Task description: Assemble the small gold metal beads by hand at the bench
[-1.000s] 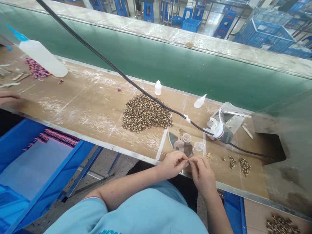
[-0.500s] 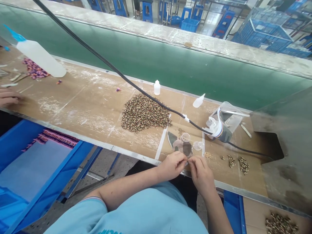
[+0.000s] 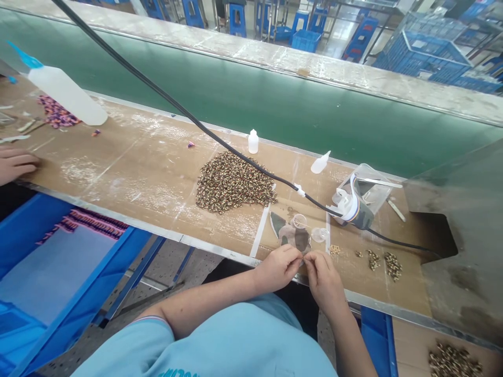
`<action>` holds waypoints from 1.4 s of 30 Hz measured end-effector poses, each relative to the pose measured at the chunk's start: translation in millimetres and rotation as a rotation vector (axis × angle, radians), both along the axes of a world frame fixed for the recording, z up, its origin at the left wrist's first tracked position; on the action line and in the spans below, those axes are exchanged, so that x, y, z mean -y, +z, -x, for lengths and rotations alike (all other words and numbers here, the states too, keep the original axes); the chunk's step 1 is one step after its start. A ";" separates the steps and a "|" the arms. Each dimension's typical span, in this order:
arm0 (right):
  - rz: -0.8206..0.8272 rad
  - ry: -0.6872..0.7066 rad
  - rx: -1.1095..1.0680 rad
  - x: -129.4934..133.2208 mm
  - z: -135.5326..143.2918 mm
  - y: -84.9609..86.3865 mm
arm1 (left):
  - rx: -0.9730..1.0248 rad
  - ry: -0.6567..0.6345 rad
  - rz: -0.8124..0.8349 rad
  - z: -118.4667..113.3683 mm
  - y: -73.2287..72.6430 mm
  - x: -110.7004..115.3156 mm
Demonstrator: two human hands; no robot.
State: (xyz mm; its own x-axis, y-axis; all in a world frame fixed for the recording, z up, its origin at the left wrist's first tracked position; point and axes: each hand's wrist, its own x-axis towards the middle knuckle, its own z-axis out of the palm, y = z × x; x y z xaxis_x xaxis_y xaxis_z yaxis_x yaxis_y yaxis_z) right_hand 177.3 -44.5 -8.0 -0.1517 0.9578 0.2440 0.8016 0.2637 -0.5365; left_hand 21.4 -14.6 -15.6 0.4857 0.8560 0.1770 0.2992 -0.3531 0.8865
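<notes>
My left hand [image 3: 278, 268] and my right hand [image 3: 324, 275] meet at the table's front edge, fingertips pinched together. Whatever they hold between them is too small to name. Just beyond my fingers lies a dark and pinkish patterned piece [image 3: 302, 238], with a small round clear cup [image 3: 299, 221] on it. A clear round lid [image 3: 319, 234] rests to its right. Tiny beige pieces [image 3: 335, 250] lie near my right hand, and small clusters of brown and gold pieces [image 3: 393, 266] sit farther right. A large pile of similar pieces [image 3: 236, 183] is up and to the left.
A black cable [image 3: 200, 125] crosses above the table. Small white bottles [image 3: 253, 142] stand or lie along the back. At the right is a clear bag [image 3: 377, 193]. Another person's hand [image 3: 15, 163] rests at the far left, near a large bottle [image 3: 68, 95]. Blue bins [image 3: 86, 283] are below.
The other person's hand at the far left has moved slightly to the right. My hands have stayed almost in place, fingertips still together.
</notes>
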 end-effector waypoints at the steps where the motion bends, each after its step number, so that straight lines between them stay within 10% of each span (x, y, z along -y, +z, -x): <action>1: -0.004 -0.003 -0.004 -0.1 0.1 -0.4 | 0.002 0.004 0.002 -0.1 -0.1 -0.1; 21: -0.120 -0.099 -0.095 -5.1 -6.6 -17.5 | 0.078 0.083 0.067 3.7 2.7 -1.9; 32: -0.151 -0.129 -0.115 -6.4 -9.6 -23.9 | -0.250 0.379 -0.062 64.3 19.1 -84.3; 42: -0.128 -0.147 -0.103 -6.5 -8.9 -22.0 | -0.334 0.392 0.013 65.7 18.5 -89.9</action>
